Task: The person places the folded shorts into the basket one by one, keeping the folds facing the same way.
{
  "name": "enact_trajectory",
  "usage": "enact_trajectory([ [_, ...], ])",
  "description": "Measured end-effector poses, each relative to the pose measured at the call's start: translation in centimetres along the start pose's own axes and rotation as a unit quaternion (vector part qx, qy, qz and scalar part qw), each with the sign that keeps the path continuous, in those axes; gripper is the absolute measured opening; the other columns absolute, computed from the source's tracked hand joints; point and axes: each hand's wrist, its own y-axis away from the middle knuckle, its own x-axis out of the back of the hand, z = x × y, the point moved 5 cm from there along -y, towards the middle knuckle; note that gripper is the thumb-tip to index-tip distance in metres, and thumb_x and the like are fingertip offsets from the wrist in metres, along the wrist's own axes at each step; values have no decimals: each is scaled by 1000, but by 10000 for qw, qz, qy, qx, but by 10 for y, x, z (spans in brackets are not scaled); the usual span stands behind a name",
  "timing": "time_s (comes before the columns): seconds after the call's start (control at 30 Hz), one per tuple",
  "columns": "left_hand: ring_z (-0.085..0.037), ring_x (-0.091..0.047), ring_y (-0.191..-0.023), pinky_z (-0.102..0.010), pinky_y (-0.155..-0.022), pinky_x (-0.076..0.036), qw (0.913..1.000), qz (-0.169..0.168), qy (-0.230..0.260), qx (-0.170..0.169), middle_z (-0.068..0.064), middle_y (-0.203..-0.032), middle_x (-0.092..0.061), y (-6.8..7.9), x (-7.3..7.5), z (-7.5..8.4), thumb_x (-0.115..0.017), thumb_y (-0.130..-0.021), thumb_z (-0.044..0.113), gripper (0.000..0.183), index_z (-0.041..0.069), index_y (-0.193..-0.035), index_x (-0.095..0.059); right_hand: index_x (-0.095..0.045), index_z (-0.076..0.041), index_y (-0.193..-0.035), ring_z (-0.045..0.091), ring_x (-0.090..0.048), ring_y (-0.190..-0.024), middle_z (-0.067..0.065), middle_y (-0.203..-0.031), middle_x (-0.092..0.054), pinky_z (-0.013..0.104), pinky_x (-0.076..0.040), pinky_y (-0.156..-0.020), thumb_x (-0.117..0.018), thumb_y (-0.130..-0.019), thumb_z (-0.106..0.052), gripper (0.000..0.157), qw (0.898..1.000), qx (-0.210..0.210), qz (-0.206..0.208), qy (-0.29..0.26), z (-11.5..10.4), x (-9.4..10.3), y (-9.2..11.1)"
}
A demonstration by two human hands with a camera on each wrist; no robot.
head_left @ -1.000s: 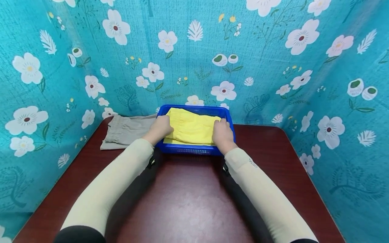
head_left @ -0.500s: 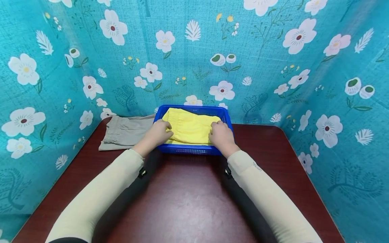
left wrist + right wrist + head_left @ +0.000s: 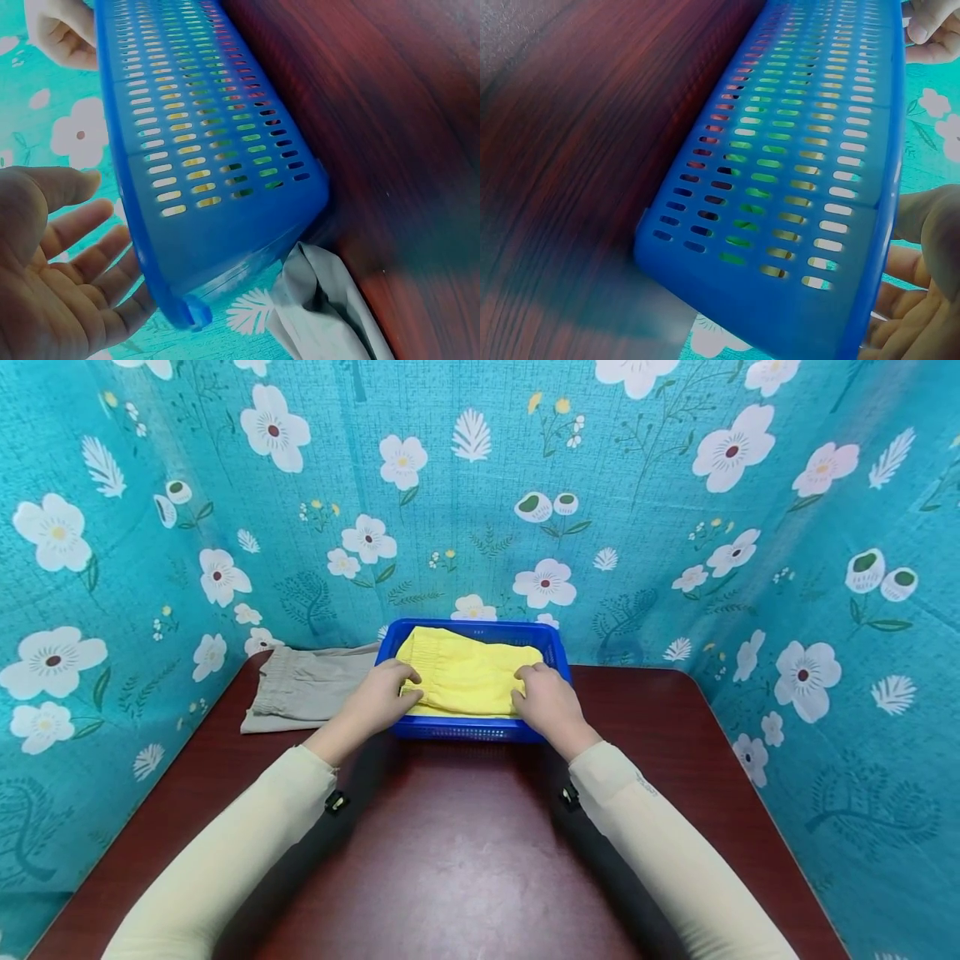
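A folded yellow garment with a gathered elastic waistband, likely trousers point(image 3: 472, 681), lies in the blue plastic basket point(image 3: 472, 729). Above the basket's left end hovers my left hand point(image 3: 382, 695), thumb and fingers spread with nothing between them. My right hand point(image 3: 550, 700) is over the right end, its fingers loosely bent by the yellow cloth's edge. In the left wrist view the left fingers point(image 3: 97, 270) extend beside the basket's rim. The right wrist view has the right hand point(image 3: 922, 285) partly behind the rim, fingers loose. Green and red show through the basket's slots.
A folded grey garment with an elastic waistband point(image 3: 300, 685) lies on the dark red table point(image 3: 465, 843), left of the basket. A blue flowered curtain point(image 3: 472, 510) hangs close behind and along both sides of the table.
Both hands have loosened from the yellow garment and basket ends and drawn back slightly toward me, the left also shifting leftward. The garment stays lying in the basket.
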Motion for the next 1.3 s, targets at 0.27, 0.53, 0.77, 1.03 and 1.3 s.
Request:
enact_trajectory([
  [0.27, -26, -59, -103, -44, -87, -50, 9939, 681, -860, -48, -7, -109, -63, 22, 20, 1, -65, -90, 27, 25, 10, -109, -67, -65, -12, -118, 25, -60, -104, 8, -115, -63, 44, -54, -85, -60, -92, -31, 32, 9996, 197, 153, -137, -4, 9, 12],
  [0.53, -27, -56, -107, -48, -88, -49, 9946, 647, -768, 245, -8, -110, -62, 43, 29, -8, -64, -91, 29, 27, 10, -110, -66, -66, -13, -116, 25, -61, -103, 7, -114, -64, 43, -54, -86, -60, -92, -32, 31, 9987, 373, 317, -111, -1, 11, 21],
  [0.77, -29, -56, -110, -51, -92, -48, 9932, 742, -796, 425, -8, -113, -62, 56, 32, -25, -65, -91, 30, 28, 10, -110, -66, -67, -14, -115, 24, -61, -103, 6, -112, -65, 43, -54, -86, -62, -91, -31, 29, 9973, 535, 471, -176, -5, 16, 30],
  [1.03, -32, -54, -115, -56, -94, -45, 9916, 746, -863, 615, -10, -119, -62, 67, 35, -41, -65, -91, 29, 28, 10, -111, -66, -67, -15, -114, 23, -61, -103, 5, -113, -65, 41, -54, -86, -64, -91, -32, 28, 9946, 814, 617, -200, -21, 21, 40],
  [1.3, -32, -55, -112, -55, -91, -46, 9912, 665, -929, 671, -11, -114, -63, 77, 32, -58, -63, -92, 29, 27, 9, -110, -66, -66, -18, -114, 22, -61, -105, 3, -113, -65, 42, -53, -87, -63, -91, -31, 27, 9916, 1048, 725, -206, -39, 24, 47],
])
